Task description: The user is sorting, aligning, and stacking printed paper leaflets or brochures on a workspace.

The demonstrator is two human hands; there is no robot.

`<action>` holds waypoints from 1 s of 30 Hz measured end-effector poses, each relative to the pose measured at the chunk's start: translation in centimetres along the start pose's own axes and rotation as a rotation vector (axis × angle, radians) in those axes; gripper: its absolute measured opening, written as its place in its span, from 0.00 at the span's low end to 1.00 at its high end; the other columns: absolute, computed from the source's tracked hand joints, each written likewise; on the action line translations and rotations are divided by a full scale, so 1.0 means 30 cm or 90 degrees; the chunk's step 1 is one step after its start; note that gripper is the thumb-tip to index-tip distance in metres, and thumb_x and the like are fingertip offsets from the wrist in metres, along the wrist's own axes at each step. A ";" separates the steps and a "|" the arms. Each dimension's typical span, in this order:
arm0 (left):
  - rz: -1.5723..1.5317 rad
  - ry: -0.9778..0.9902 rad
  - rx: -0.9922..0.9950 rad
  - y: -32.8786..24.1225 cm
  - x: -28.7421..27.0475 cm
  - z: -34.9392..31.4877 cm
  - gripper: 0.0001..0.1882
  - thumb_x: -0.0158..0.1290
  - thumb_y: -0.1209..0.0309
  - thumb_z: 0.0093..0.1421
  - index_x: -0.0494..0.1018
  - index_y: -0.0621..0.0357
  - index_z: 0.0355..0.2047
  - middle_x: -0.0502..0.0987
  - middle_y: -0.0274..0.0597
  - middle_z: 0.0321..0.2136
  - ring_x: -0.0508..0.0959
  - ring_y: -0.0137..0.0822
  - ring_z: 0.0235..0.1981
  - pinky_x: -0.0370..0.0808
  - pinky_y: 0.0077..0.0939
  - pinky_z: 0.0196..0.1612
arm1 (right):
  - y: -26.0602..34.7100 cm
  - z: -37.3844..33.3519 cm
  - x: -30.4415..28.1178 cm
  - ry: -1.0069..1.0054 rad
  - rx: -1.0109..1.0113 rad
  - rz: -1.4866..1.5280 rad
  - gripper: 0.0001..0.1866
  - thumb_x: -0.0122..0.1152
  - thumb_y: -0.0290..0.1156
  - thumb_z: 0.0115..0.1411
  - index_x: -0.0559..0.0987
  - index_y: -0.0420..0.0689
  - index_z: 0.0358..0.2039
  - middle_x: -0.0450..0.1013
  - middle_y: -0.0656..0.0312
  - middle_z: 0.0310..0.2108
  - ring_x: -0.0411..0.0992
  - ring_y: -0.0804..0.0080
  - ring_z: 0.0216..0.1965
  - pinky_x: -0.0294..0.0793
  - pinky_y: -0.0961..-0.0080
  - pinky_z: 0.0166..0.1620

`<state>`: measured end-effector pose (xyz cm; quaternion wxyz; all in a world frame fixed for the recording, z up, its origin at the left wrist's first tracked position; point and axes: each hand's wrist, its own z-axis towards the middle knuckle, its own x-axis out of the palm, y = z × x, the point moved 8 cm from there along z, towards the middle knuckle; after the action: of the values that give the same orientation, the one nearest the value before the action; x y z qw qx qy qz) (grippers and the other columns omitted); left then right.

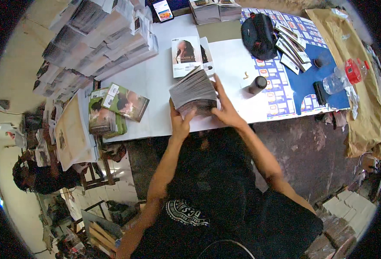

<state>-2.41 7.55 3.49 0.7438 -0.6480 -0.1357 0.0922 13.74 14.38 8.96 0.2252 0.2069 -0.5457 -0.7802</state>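
Note:
A thick stack of printed leaflets [193,93] is held between my two hands, its pale edges fanned out toward me at the table's front edge. My left hand [180,123] grips its lower left side, the thumb on the near end. Along the right side, my right hand [227,108] has its fingers stretched up the edge and its thumb at the near corner. Just beyond the stack lie white printed booklets [185,56] with a picture of a person with dark hair, partly covered by the held stack.
Tall piles of bundled leaflets [100,39] rise at the left. Green booklets [128,103] lie nearer on that side. To the right are a dark cylindrical bottle [258,85], a black case [258,36], loose leaflets [292,49] and a clear water jug [341,77]. A lit phone [163,10] lies far back.

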 end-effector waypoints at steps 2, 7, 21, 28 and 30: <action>-0.040 0.043 -0.040 0.018 -0.008 0.022 0.27 0.55 0.73 0.57 0.61 0.67 0.55 0.72 0.48 0.48 0.73 0.38 0.47 0.71 0.32 0.51 | 0.000 0.020 -0.033 0.018 0.012 0.046 0.51 0.56 0.28 0.45 0.45 0.41 0.70 0.47 0.44 0.67 0.47 0.54 0.69 0.45 0.62 0.69; 0.110 0.007 0.061 -0.073 0.021 0.028 0.26 0.55 0.72 0.57 0.62 0.68 0.54 0.73 0.51 0.47 0.75 0.39 0.46 0.71 0.32 0.51 | -0.070 0.011 -0.036 0.012 0.033 -0.093 0.45 0.56 0.24 0.47 0.54 0.46 0.68 0.52 0.41 0.65 0.53 0.53 0.67 0.50 0.62 0.68; 0.242 -0.069 0.144 -0.178 0.025 0.003 0.18 0.52 0.71 0.64 0.64 0.68 0.51 0.73 0.47 0.43 0.74 0.39 0.44 0.71 0.31 0.49 | 0.005 -0.036 0.031 -0.058 0.035 -0.100 0.38 0.53 0.24 0.52 0.55 0.36 0.65 0.61 0.45 0.59 0.61 0.57 0.60 0.58 0.67 0.63; -0.131 0.174 -0.216 0.001 0.015 -0.057 0.27 0.52 0.64 0.64 0.59 0.65 0.58 0.73 0.47 0.42 0.75 0.40 0.40 0.75 0.32 0.43 | 0.278 -0.042 0.077 0.132 0.055 -0.007 0.44 0.76 0.45 0.43 0.66 0.40 0.57 0.71 0.56 0.46 0.70 0.65 0.45 0.69 0.71 0.46; -0.948 0.350 -0.357 -0.155 0.194 -0.128 0.23 0.53 0.60 0.63 0.63 0.62 0.52 0.69 0.40 0.31 0.71 0.35 0.32 0.71 0.26 0.36 | 0.281 -0.008 0.002 0.066 -0.009 -0.067 0.52 0.78 0.46 0.41 0.62 0.44 0.63 0.66 0.55 0.55 0.64 0.64 0.56 0.65 0.67 0.53</action>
<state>4.14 5.10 8.09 0.4283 -0.5493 -0.3595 -0.6209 14.88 11.62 16.84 0.2132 0.2741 -0.5160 -0.7830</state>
